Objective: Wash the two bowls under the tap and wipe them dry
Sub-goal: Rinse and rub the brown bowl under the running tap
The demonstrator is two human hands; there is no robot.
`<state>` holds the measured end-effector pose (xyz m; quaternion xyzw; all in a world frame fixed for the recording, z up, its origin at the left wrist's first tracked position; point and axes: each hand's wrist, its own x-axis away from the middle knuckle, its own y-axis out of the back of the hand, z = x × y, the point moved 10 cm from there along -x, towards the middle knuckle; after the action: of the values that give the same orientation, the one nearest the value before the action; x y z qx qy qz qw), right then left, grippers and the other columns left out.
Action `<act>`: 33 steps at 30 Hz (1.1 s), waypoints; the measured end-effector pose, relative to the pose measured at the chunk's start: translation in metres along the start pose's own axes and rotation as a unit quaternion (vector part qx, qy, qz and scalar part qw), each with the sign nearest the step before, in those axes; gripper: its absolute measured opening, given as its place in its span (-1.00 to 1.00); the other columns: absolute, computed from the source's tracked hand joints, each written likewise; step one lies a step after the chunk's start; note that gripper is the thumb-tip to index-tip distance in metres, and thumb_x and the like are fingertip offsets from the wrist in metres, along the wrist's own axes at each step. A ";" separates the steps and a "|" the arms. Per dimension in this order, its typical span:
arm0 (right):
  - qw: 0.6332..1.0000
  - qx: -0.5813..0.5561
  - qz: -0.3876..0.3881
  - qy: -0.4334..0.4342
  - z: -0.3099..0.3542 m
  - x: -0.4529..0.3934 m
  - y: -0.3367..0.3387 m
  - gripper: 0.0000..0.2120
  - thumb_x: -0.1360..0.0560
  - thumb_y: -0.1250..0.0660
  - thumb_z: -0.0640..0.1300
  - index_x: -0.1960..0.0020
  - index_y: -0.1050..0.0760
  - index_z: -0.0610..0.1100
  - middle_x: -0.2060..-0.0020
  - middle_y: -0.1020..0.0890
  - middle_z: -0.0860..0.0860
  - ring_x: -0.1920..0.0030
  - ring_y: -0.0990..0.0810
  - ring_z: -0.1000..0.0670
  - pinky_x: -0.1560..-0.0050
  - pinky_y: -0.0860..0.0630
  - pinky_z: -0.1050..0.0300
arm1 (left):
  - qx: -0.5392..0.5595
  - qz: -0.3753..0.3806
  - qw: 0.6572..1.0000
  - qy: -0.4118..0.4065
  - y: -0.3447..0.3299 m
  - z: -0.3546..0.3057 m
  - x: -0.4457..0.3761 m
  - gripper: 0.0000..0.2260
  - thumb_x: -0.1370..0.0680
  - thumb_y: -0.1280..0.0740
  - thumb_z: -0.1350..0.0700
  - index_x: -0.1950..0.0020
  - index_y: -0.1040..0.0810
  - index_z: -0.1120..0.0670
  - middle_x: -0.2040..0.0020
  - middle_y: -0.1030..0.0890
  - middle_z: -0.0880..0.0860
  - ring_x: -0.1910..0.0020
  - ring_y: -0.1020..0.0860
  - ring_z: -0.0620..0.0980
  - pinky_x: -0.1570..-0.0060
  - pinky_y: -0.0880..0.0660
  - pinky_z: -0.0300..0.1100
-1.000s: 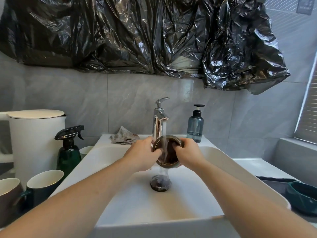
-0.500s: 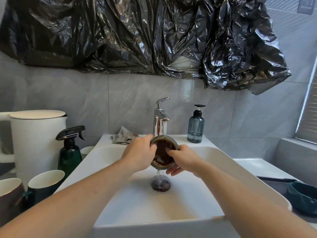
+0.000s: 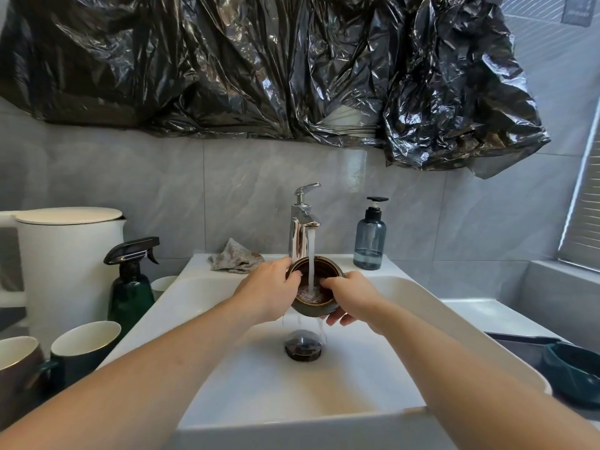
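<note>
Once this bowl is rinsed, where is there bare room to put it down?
Free: the sink ledge between tap and soap bottle, and the counter right of the basin. Crowded: the left side with spray bottle and mugs; the cloth fills the ledge's left.

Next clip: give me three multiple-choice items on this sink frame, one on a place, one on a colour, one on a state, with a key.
1. Where does the crumpled grey cloth lie?
A. on the sink ledge left of the chrome tap
B. in the basin
C. on the white bin

2. What colour is the pump soap bottle?
A. red
B. translucent blue-grey
C. yellow

3. The tap is:
A. off
B. running into the small dark bowl
C. covered

Key: 1 A, cloth sits behind the left hand. 2 B, tinted body, black pump. 3 B, stream lands in the bowl that the right hand also grips.
</note>
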<state>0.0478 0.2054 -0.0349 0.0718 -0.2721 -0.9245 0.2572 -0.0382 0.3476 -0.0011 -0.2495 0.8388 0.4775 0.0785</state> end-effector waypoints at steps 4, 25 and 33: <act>0.999 -0.002 0.051 0.000 0.002 0.007 -0.012 -0.70 -0.66 -0.15 -0.02 -0.21 -0.49 -0.21 0.23 -0.77 -0.13 0.37 -0.68 -0.03 0.36 -0.51 0.21 | -0.033 -0.004 0.999 -0.003 0.003 0.002 0.001 -0.73 -0.70 -0.10 -0.07 0.00 -0.57 -0.07 0.13 -0.64 -0.03 0.20 -0.62 0.05 0.18 -0.61 0.01; 0.998 -0.036 0.057 0.003 0.002 0.006 -0.013 -0.63 -0.65 -0.10 0.09 -0.05 -0.55 -0.16 0.38 -0.64 -0.06 0.41 -0.52 -0.01 0.34 -0.45 0.18 | 0.074 0.047 0.989 0.120 -0.012 0.027 0.002 -0.73 -0.62 -0.13 0.12 0.10 -0.59 0.15 0.41 -0.62 0.09 0.48 -0.54 0.05 0.41 -0.50 -0.16; 0.996 -0.023 0.079 -0.017 -0.002 0.009 -0.018 -0.59 -0.68 -0.06 0.06 0.07 -0.57 -0.15 0.35 -0.65 -0.05 0.39 -0.50 0.01 0.34 -0.46 0.19 | 0.016 0.032 0.990 0.139 -0.005 0.028 0.004 -0.72 -0.58 -0.14 0.10 0.18 -0.60 0.13 0.37 -0.64 0.12 0.41 -0.58 0.12 0.13 -0.68 0.01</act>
<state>0.0324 0.2124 -0.0467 0.0289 -0.2599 -0.9084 0.3263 -0.0424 0.3675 -0.0213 -0.2855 0.8565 0.4270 -0.0504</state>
